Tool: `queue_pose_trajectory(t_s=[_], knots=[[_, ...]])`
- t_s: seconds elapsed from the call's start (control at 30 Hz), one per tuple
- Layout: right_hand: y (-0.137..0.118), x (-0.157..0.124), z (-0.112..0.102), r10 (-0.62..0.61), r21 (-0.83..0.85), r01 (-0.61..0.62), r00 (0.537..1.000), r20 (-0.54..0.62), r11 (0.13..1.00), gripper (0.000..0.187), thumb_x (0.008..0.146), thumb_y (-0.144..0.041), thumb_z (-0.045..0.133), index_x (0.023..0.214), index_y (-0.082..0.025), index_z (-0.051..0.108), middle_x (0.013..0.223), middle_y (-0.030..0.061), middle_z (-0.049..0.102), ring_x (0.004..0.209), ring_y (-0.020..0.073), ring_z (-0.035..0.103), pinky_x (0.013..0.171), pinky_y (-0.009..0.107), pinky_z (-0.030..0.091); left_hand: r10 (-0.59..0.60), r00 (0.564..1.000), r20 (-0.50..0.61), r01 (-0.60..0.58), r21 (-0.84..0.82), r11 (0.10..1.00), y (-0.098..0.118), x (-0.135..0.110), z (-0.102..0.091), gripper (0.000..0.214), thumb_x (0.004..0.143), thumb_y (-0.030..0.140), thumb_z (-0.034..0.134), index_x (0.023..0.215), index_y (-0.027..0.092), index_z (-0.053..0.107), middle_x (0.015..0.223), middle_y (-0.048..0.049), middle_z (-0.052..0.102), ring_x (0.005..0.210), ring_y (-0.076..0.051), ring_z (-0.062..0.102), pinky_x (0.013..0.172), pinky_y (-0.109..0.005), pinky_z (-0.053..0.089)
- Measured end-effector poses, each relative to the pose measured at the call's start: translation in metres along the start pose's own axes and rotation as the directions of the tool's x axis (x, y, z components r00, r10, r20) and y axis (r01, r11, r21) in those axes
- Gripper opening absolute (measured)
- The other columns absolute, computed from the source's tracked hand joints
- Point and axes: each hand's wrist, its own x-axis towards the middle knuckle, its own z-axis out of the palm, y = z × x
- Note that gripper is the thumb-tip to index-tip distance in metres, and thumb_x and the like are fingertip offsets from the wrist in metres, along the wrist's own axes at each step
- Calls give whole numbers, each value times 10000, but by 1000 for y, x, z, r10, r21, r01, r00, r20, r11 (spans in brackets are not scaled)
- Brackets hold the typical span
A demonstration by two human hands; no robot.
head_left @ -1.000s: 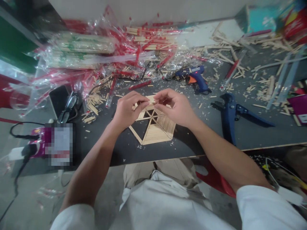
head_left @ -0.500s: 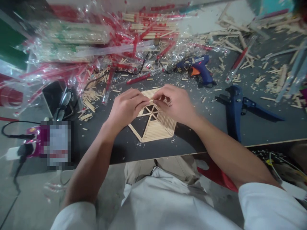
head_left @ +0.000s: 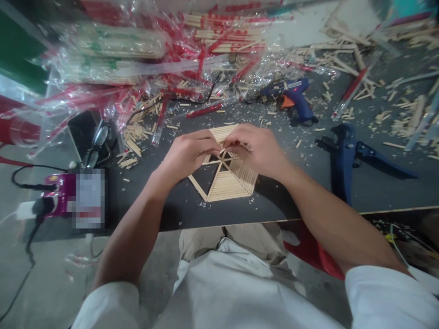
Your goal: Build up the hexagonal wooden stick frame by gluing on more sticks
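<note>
A flat hexagon of thin wooden sticks (head_left: 229, 182) lies on the dark tabletop (head_left: 171, 205) close to its near edge. Some wedges are filled with sticks, others show the dark table. My left hand (head_left: 187, 155) and my right hand (head_left: 259, 148) meet over the hexagon's middle and far side. The fingertips of both hands are pinched together on a short wooden stick (head_left: 222, 151) pressed down at the hub. The far part of the hexagon is hidden under my hands.
A blue glue gun (head_left: 293, 98) lies beyond my right hand, with a large blue cutter (head_left: 345, 157) to the right. Clear and red plastic packs of sticks (head_left: 144, 59) fill the back left. Glasses (head_left: 98, 144), a purple box (head_left: 58, 194) and cables sit left. Stick offcuts litter the table.
Both hands have come down from just above the hexagon onto its middle, still pinching the stick. The view has tilted slightly, shifting everything a little right and down.
</note>
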Motion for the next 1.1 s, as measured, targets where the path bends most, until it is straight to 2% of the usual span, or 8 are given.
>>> queue_pose_trajectory(t_s=[0.17, 0.3, 0.43, 0.67, 0.93, 1.1], knots=[[-1, 1, -3, 82, -3, -82, 996, -22, 997, 165, 997, -317, 618, 894, -246, 726, 900, 43, 718, 779, 196, 601, 757, 361, 451, -15, 995, -96, 19, 38, 999, 1, 1, 4, 211, 1029, 201, 545, 957, 198, 743, 956, -55, 743, 866, -169, 695, 777, -297, 522], [-2, 1, -5, 102, -1, -103, 992, -73, 995, 299, 1011, -501, 618, 889, -248, 722, 870, 48, 708, 749, 196, 581, 731, 359, 446, -36, 980, -195, 45, 44, 998, 2, 3, 9, 148, 1037, 227, 562, 962, 207, 689, 950, -51, 707, 858, -169, 656, 774, -308, 520], [-2, 1, -4, 83, 0, -83, 994, -70, 997, 364, 1016, -558, 586, 883, -245, 713, 859, 51, 701, 737, 196, 579, 724, 360, 444, -39, 987, -156, 41, 12, 999, 2, 4, 11, 145, 1017, 142, 503, 922, 214, 586, 923, -43, 634, 832, -168, 596, 758, -316, 502], [-3, -1, -1, 75, -8, -75, 995, -60, 997, 351, 1022, -549, 572, 884, -249, 692, 872, 50, 700, 760, 199, 577, 746, 362, 449, -49, 997, -60, 52, 55, 997, 7, 3, 13, 171, 1002, 97, 433, 899, 234, 431, 928, -39, 543, 785, -158, 520, 721, -296, 459], [-3, 1, 0, 67, 35, -65, 995, -67, 997, 452, 1011, -653, 530, 877, -249, 683, 858, 49, 697, 750, 192, 583, 720, 352, 453, -88, 993, -74, 95, 107, 990, 9, 2, 22, 167, 964, 74, 436, 943, 239, 423, 966, -44, 512, 718, -151, 495, 637, -283, 418], [-6, 1, 0, 74, 30, -71, 994, -85, 997, 478, 997, -687, 531, 875, -250, 680, 836, 47, 686, 734, 189, 566, 706, 349, 448, -109, 986, -126, 125, 125, 984, 6, 1, 28, 235, 865, 21, 459, 945, 240, 425, 952, -40, 492, 706, -144, 467, 603, -266, 378]])
